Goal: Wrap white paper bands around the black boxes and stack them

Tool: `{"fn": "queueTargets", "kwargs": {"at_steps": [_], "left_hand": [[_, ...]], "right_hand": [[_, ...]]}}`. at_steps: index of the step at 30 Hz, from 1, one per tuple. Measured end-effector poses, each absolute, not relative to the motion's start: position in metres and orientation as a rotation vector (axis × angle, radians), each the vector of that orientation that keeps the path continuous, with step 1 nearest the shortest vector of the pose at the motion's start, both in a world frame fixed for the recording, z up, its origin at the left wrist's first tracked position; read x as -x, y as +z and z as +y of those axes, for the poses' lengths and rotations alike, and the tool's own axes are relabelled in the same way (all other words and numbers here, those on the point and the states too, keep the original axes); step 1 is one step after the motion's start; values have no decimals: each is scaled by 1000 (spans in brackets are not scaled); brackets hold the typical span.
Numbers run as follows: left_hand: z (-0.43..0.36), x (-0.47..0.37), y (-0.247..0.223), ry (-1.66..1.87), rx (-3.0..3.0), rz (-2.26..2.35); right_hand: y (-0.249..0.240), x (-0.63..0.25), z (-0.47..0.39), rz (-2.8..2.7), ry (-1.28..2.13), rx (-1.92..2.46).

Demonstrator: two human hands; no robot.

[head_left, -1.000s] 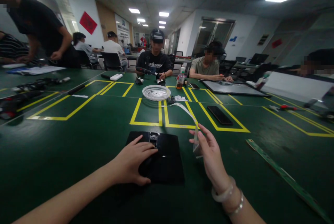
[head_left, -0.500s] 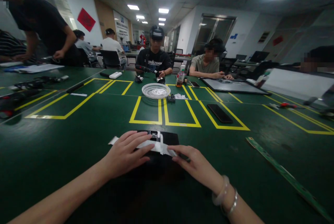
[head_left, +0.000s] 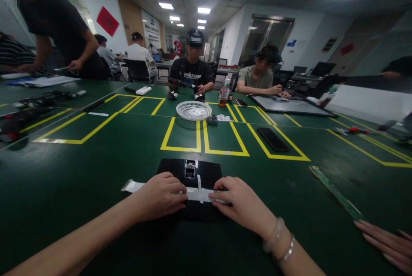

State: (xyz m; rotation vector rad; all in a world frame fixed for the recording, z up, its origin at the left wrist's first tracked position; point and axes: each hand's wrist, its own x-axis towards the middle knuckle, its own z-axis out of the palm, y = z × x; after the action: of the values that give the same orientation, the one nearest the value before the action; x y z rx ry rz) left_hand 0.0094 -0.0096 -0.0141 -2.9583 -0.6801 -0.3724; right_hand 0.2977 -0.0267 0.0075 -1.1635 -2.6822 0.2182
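Observation:
A black panel (head_left: 206, 212) lies on the green table in front of me, with a metal-framed slot (head_left: 190, 168) near its far edge. Across it runs a flat white ribbon strip (head_left: 193, 193), whose left end sticks out past the panel. A short white tape piece (head_left: 199, 182) crosses the strip. My left hand (head_left: 161, 196) has its fingers curled together on the strip, left of the tape. At the tape's right, my right hand (head_left: 236, 196) pinches the strip's other part, its fingertips pressed down.
A white round basket (head_left: 193, 110) stands beyond the yellow tape outlines. A black phone (head_left: 273, 139) lies to its right. Another person's hand (head_left: 386, 241) touches a long green strip (head_left: 336, 192) at right. Several people are around the table.
The strip and both hands have moved nearer to me on the panel, uncovering the slot. My left fingers have drawn together. Another person's hand has come in at the lower right.

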Motion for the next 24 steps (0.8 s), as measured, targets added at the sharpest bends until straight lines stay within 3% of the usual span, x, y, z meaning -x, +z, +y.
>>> {"fn": "queueTargets", "kwargs": {"at_steps": [24], "left_hand": [[-11, -12, -22, -333, 2985, -1004]], "right_hand": [[12, -289, -34, -2648, 29, 1136]]}}
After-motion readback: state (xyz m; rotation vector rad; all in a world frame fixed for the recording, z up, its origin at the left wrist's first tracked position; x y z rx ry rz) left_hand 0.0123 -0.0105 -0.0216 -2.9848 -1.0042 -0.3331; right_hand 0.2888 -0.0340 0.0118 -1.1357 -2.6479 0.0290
